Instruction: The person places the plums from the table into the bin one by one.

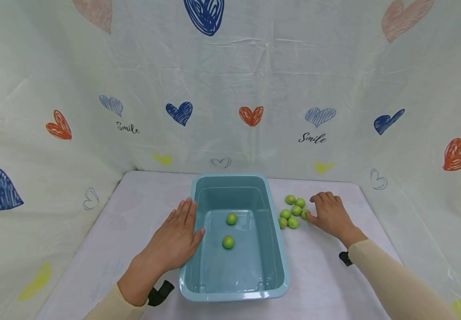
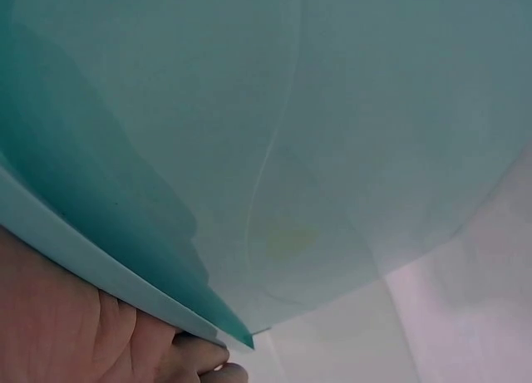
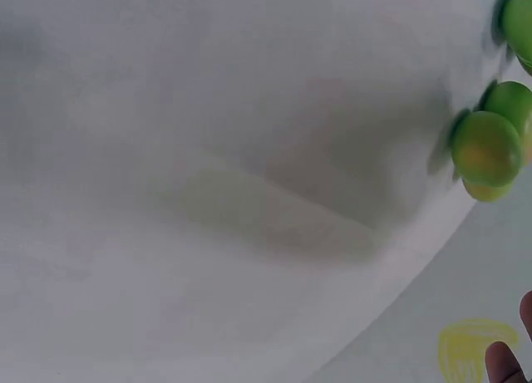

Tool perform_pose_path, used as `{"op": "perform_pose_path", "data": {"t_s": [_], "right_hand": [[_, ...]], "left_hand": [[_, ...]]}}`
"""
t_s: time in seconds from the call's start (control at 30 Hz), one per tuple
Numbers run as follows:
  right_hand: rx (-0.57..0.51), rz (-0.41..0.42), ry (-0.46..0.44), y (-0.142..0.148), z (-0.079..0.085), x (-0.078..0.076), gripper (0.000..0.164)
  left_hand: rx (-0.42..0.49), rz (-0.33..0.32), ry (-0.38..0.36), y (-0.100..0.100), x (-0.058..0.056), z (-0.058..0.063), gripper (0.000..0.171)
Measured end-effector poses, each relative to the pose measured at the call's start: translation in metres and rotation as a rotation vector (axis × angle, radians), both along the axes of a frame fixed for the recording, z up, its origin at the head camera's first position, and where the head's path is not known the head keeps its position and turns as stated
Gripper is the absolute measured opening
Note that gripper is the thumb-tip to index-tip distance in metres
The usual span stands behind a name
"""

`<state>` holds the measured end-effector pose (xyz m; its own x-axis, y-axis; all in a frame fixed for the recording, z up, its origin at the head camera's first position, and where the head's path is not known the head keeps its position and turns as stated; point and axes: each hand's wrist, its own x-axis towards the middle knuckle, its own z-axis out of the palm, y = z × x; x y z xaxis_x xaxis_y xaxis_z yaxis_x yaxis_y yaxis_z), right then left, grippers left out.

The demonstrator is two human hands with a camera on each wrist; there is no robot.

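Observation:
A light blue plastic tub [image 1: 234, 295] stands in the middle of the table in the head view. Inside it lie two small round green fruits, one green fruit [image 1: 231, 218] farther back and another green fruit [image 1: 228, 242] nearer. My left hand [image 1: 174, 238] rests with straight fingers along the tub's left rim; the left wrist view shows the palm beside the tub's wall [image 2: 357, 134]. Several more green fruits [image 1: 296, 210] lie grouped right of the tub. Over their right side hovers my right hand [image 1: 331, 218], fingers loosely bent, thumb tip right at the nearest fruit [image 1: 304, 214], nothing gripped.
A white cloth covers the table [image 1: 318, 275]. Behind and on both sides hangs a pale curtain [image 1: 278, 80] printed with hearts and writing. Dark straps [image 1: 160, 293] show at both wrists. The tub's right rim stands between its inside and the fruit group.

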<state>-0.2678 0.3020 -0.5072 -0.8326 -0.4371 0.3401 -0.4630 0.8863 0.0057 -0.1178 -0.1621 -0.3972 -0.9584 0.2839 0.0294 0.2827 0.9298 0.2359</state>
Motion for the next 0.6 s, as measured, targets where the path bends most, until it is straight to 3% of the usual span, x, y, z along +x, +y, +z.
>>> {"op": "perform_pose_path", "data": {"t_s": [0.23, 0.6], "right_hand": [[0.044, -0.031, -0.075, 0.001, -0.013, 0.0, 0.047], [0.068, -0.069, -0.118, -0.003, -0.024, -0.001, 0.046]], "left_hand": [[0.004, 0.003, 0.0, 0.0, -0.001, -0.001, 0.077], [0.012, 0.006, -0.006, 0.0, -0.001, -0.001, 0.077]]}}
